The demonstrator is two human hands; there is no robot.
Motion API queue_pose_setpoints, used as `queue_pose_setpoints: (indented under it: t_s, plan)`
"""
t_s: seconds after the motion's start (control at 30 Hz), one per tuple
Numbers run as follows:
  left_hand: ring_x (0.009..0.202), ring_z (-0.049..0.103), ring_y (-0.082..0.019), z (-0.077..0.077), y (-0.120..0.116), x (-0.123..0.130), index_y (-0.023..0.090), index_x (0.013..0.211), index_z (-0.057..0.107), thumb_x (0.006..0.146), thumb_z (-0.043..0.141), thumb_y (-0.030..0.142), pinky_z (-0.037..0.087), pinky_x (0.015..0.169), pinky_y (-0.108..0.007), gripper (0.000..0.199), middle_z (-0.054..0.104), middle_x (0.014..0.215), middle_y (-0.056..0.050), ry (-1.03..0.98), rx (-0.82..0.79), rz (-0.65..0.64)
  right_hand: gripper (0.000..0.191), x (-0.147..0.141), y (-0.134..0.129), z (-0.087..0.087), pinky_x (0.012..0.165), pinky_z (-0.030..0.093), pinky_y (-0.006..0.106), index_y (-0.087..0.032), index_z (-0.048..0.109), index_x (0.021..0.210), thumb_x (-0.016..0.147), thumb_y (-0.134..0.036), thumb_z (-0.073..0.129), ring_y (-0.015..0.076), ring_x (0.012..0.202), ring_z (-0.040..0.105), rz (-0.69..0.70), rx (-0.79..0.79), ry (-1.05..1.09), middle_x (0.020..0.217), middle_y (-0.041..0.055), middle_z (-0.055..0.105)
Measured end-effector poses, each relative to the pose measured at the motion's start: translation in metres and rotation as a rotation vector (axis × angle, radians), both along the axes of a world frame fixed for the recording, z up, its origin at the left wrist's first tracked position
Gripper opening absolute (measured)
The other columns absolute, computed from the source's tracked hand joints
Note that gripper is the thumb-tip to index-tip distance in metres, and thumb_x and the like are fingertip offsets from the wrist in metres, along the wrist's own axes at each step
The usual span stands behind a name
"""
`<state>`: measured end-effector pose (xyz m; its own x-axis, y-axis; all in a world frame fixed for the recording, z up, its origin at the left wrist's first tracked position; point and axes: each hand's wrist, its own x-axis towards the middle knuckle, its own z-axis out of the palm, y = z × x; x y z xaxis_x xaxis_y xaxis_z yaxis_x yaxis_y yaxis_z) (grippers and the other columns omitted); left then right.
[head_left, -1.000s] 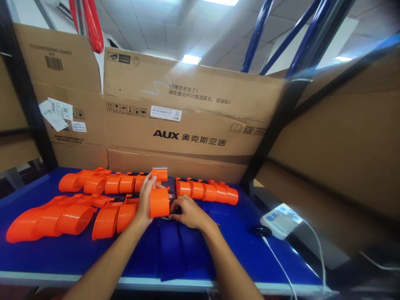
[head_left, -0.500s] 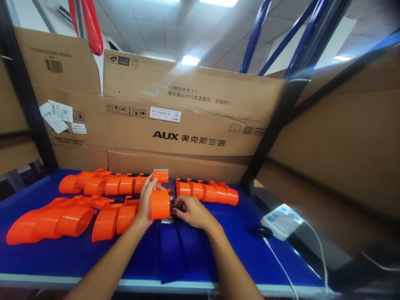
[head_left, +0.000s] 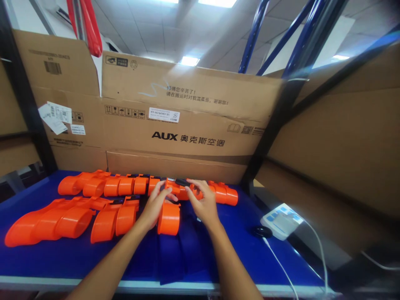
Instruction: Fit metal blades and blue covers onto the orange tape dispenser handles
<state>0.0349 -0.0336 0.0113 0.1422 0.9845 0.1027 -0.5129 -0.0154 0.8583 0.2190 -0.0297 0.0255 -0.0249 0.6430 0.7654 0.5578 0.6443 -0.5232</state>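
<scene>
My left hand (head_left: 156, 204) is closed on an orange plastic part (head_left: 169, 218), whose round cup hangs below the fingers. A black strip-like piece (head_left: 182, 182) lies across the top of this part. My right hand (head_left: 202, 202) has its thumb and fingers around the right end of the black piece, fingers bent close together. Behind both hands, a row of orange cups (head_left: 226, 193) continues to the right. More orange cups (head_left: 103, 225) rest in a front row to the left of my left hand.
A blue surface (head_left: 237, 250) lies under everything. A printed cardboard panel (head_left: 131, 133) stands behind. To the right are a white device (head_left: 281, 223) with cables and a black round object (head_left: 262, 231). Black posts (head_left: 262, 146) frame the sides.
The orange part in my left hand has shifted right and turned. My right hand has risen from beside the cup to the black piece, which now lies across the part's top.
</scene>
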Motion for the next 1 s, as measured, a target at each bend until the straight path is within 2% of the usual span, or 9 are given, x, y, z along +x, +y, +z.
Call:
queue_pose_setpoints:
  t_s: [0.2, 0.57, 0.73, 0.77, 0.83, 0.93, 1.0]
  plan:
    - [0.066, 0.073, -0.023, 0.003, -0.004, 0.002, 0.021, 0.117, 0.058, 0.07, 0.082, 0.036, 0.057, 0.064, -0.033, 0.055, 0.072, 0.077, -0.002, -0.019, 0.03, -0.044, 0.021, -0.008, -0.004, 0.003, 0.095, 0.048, 0.043, -0.025, 0.069, 0.111, 0.094, -0.033, 0.061, 0.0264, 0.105, 0.061, 0.075, 0.029, -0.057, 0.11, 0.0097, 0.069]
    - [0.059, 0.071, -0.021, -0.007, 0.001, 0.001, 0.022, 0.122, 0.055, 0.078, 0.075, 0.038, 0.054, 0.059, -0.03, 0.051, 0.073, 0.078, -0.004, 0.095, 0.084, -0.1, 0.027, -0.008, -0.003, -0.001, 0.081, 0.052, 0.037, -0.024, 0.067, 0.118, 0.094, -0.035, 0.06, 0.0235, 0.09, 0.062, 0.128, -0.068, -0.08, 0.1, 0.0083, 0.068]
    - [0.061, 0.073, -0.024, 0.001, -0.003, -0.001, 0.024, 0.112, 0.052, 0.075, 0.074, 0.036, 0.056, 0.056, -0.033, 0.045, 0.074, 0.079, -0.004, -0.025, -0.018, -0.121, 0.041, -0.008, -0.002, -0.002, 0.076, 0.053, 0.032, -0.022, 0.053, 0.136, 0.099, -0.037, 0.05, 0.0197, 0.083, 0.065, 0.153, -0.105, 0.052, 0.101, 0.0074, 0.069]
    - [0.06, 0.073, -0.024, 0.002, -0.003, -0.003, 0.025, 0.109, 0.051, 0.075, 0.074, 0.035, 0.056, 0.056, -0.034, 0.043, 0.074, 0.078, -0.003, -0.064, -0.047, -0.105, 0.038, -0.007, -0.001, -0.003, 0.076, 0.053, 0.032, -0.021, 0.055, 0.133, 0.1, -0.037, 0.048, 0.0198, 0.083, 0.066, 0.132, -0.116, 0.062, 0.1, 0.0077, 0.07]
    - [0.057, 0.072, -0.024, 0.005, -0.003, -0.006, 0.024, 0.104, 0.05, 0.073, 0.074, 0.033, 0.055, 0.054, -0.033, 0.04, 0.073, 0.074, -0.002, -0.121, -0.106, -0.078, 0.03, -0.003, 0.001, -0.004, 0.073, 0.052, 0.031, -0.02, 0.065, 0.115, 0.1, -0.037, 0.046, 0.0203, 0.08, 0.067, 0.068, -0.177, -0.014, 0.092, 0.0073, 0.072]
    - [0.053, 0.071, -0.025, 0.007, 0.0, -0.011, 0.02, 0.098, 0.051, 0.072, 0.074, 0.033, 0.054, 0.052, -0.033, 0.036, 0.072, 0.069, -0.003, -0.159, -0.18, -0.082, 0.022, 0.004, 0.002, -0.01, 0.065, 0.047, 0.029, -0.021, 0.07, 0.087, 0.095, -0.036, 0.056, 0.02, 0.07, 0.065, -0.059, -0.351, -0.321, 0.077, 0.0054, 0.072]
    - [0.054, 0.071, -0.026, 0.008, 0.003, -0.013, 0.019, 0.096, 0.052, 0.072, 0.073, 0.032, 0.053, 0.052, -0.033, 0.034, 0.072, 0.068, -0.004, -0.185, -0.221, -0.091, 0.017, 0.006, 0.002, -0.015, 0.062, 0.044, 0.028, -0.022, 0.072, 0.081, 0.09, -0.035, 0.064, 0.0205, 0.07, 0.066, -0.145, -0.439, -0.514, 0.077, 0.0054, 0.073]
